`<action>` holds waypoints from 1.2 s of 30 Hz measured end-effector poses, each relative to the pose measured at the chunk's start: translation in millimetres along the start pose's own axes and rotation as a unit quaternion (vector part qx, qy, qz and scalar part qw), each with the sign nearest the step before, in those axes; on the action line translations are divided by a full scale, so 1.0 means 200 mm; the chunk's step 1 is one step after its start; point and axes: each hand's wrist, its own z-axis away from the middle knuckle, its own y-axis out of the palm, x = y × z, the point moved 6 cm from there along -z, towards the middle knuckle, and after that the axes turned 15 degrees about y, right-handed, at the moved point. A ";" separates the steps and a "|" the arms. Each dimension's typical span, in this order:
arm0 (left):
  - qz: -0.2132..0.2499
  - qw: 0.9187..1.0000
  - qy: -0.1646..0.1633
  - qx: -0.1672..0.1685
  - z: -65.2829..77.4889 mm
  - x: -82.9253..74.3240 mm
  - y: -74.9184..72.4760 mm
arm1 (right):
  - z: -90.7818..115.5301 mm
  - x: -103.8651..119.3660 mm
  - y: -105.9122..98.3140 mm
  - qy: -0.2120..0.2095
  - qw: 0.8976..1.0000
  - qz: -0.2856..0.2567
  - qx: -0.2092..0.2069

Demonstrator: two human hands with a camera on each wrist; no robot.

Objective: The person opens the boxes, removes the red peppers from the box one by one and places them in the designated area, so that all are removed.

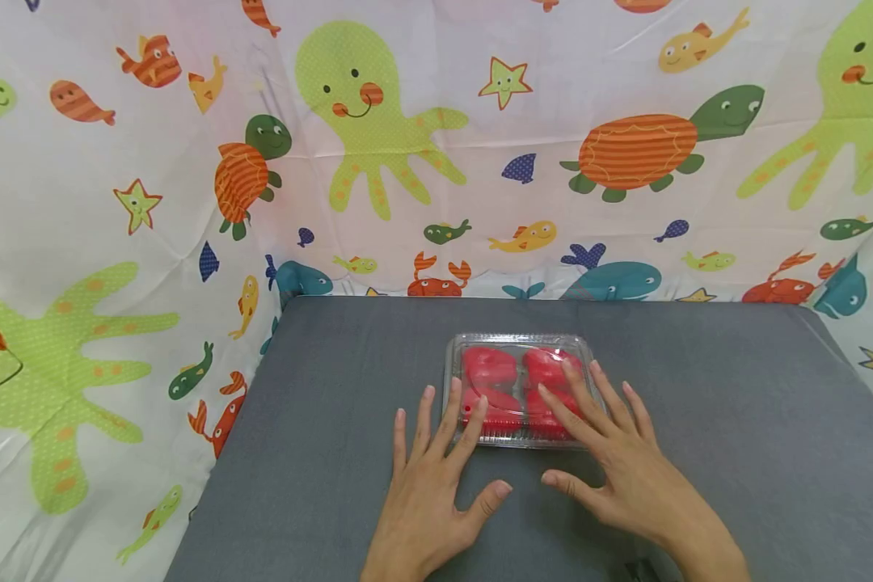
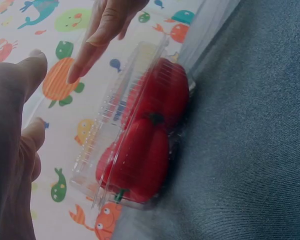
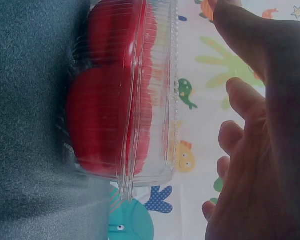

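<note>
A clear plastic clamshell box [image 1: 520, 443] with its lid down sits on the grey table and holds several red bell peppers [image 1: 489, 368]. Green stems show on two of these peppers in the left wrist view. My left hand [image 1: 429, 493] hovers over the box's near left corner, fingers spread and straight. Over the near right part is my right hand [image 1: 626, 461], also spread, its fingertips covering some of the peppers from above. Both wrist views show a gap between the hands and the lid [image 3: 160, 100]. Neither hand holds anything.
Grey cloth covers the table [image 1: 349, 356]. Behind it and along the left hangs a white curtain [image 1: 436, 186] printed with sea animals. A small dark object [image 1: 642, 570] lies at the bottom edge near the right wrist; its kind cannot be made out.
</note>
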 end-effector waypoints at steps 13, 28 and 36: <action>0.002 0.999 0.009 -0.035 0.01 0.00 -0.01 | 0.02 -0.01 -0.01 0.003 1.000 -0.011 -0.002; 0.122 0.988 -0.013 -0.090 0.01 0.06 0.04 | 0.02 -0.11 0.01 0.100 0.992 -0.062 0.050; 0.262 0.955 -0.068 -0.119 -0.01 0.14 0.08 | 0.02 -0.16 0.02 0.175 0.977 -0.077 0.090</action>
